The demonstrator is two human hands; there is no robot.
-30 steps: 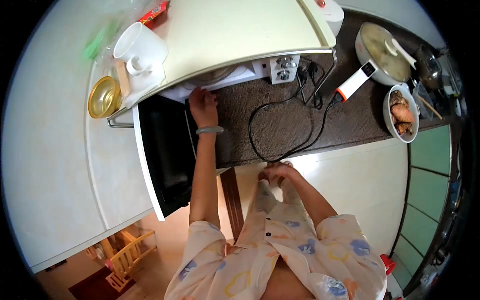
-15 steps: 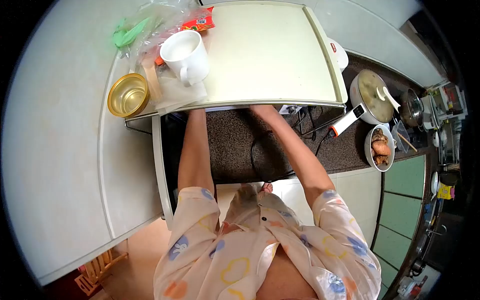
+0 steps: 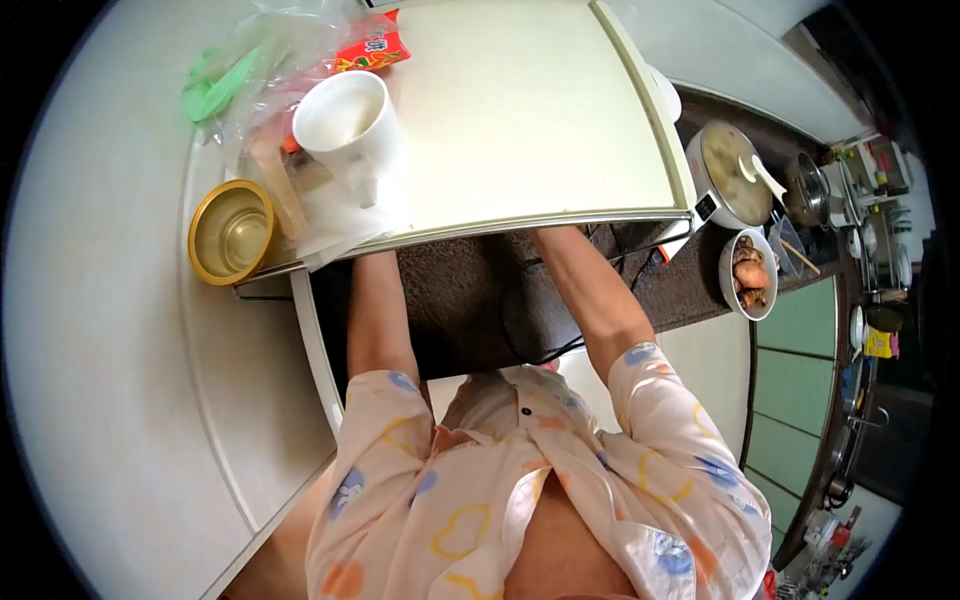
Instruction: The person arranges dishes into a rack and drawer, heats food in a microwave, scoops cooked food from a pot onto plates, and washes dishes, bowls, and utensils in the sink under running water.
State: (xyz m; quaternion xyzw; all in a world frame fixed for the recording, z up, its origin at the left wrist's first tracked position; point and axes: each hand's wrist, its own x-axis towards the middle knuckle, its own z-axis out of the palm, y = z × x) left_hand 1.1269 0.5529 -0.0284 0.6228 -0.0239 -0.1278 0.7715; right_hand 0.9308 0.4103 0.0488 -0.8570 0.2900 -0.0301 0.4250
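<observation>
Both my forearms reach forward under a cream-coloured shelf board [image 3: 530,120] with a metal rail. My left hand and my right hand are hidden beneath it, so their fingers and anything they touch do not show. Below the board lies a dark speckled countertop [image 3: 450,310], with a black cable [image 3: 515,345] between my arms. On the board's left side stand a white mug [image 3: 340,115] and a gold-coloured metal bowl [image 3: 232,235].
Clear plastic bags, a green bag piece [image 3: 220,88] and a red packet [image 3: 373,45] lie on the shelf's far left. To the right are a white electric pot [image 3: 703,165] holding a white spoon [image 3: 762,178], and a bowl of browned food [image 3: 750,275].
The view has shifted and tilted, bringing the shelf's front edge lower. My right hand, partly seen at the edge before, is now out of sight under the board. My left hand stays hidden.
</observation>
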